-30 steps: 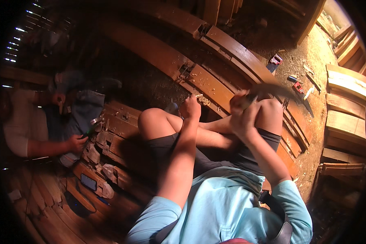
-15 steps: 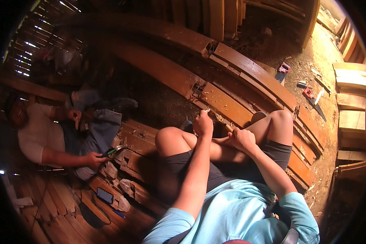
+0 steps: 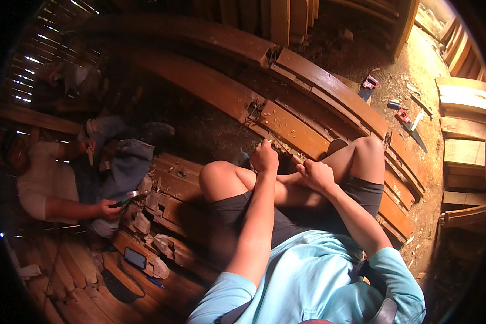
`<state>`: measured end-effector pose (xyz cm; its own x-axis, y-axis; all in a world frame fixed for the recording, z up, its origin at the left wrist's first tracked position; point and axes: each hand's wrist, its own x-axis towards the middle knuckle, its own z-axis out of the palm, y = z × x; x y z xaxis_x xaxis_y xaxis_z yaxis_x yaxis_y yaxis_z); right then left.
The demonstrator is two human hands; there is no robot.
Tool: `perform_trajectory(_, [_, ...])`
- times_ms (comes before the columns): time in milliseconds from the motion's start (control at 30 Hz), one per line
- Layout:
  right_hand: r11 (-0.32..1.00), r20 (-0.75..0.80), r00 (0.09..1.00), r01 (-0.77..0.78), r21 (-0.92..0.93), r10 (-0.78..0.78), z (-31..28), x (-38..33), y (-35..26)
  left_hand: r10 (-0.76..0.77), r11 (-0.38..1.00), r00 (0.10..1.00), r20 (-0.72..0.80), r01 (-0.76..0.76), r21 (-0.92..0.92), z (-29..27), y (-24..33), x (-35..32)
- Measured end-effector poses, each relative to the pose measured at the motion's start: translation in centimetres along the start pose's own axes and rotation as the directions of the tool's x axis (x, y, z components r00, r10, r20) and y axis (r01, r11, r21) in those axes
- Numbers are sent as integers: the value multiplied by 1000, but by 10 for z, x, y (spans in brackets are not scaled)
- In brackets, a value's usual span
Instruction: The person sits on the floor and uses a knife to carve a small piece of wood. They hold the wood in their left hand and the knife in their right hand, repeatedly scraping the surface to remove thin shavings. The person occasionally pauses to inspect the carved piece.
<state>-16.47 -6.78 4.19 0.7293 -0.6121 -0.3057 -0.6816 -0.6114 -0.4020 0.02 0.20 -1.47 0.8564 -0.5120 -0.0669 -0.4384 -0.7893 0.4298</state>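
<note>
Both hands are sitting lower and closer to the knees than half a sec ago, and the right knee is dropping from where it was blocking things a sec back. Left hand (image 3: 264, 156) is curling shut around a thin chisel-like tool (image 3: 282, 147), tip resting on the curved wooden frame piece (image 3: 297, 132) just past the knees, w/ pale chips lying in its groove. Right hand (image 3: 316, 175) is resting against the right thigh just beside the left, fingers curled in, but can't tell if it's gripping anything bc the palm side is hidden. Off to the left another person is sitting on the planks, one hand (image 3: 109, 208) holding a dark tool over broken wood bits. Phone (image 3: 135, 258) is lying flat on the boards near them. Far right on the dirt floor, a saw (image 3: 407, 121) and a few small tools are lying well apart from the hands.
</note>
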Motion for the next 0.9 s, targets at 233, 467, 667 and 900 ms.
perform_trajectory(233, [808, -526, 836, 417, 417, -160, 2, 2, -5, -27, 999, 999, 47, 25, 43, -4, 4, 0])
perform_trajectory(467, [996, 10, 999, -36, -87, 37, 18, 1, -5, 5, 999, 1000, 12, -5, 35, -2, 1, 2])
perform_trajectory(667, [976, 278, 960, -77, 205, 17, 13, 30, 23, 38, 999, 999, -16, -37, 35, 1, 5, 4])
perform_trajectory(900, [660, 484, 874, -389, 642, 44, -44, 34, 0, 13, 1000, 1000, -3, -13, 26, -4, 4, 1])
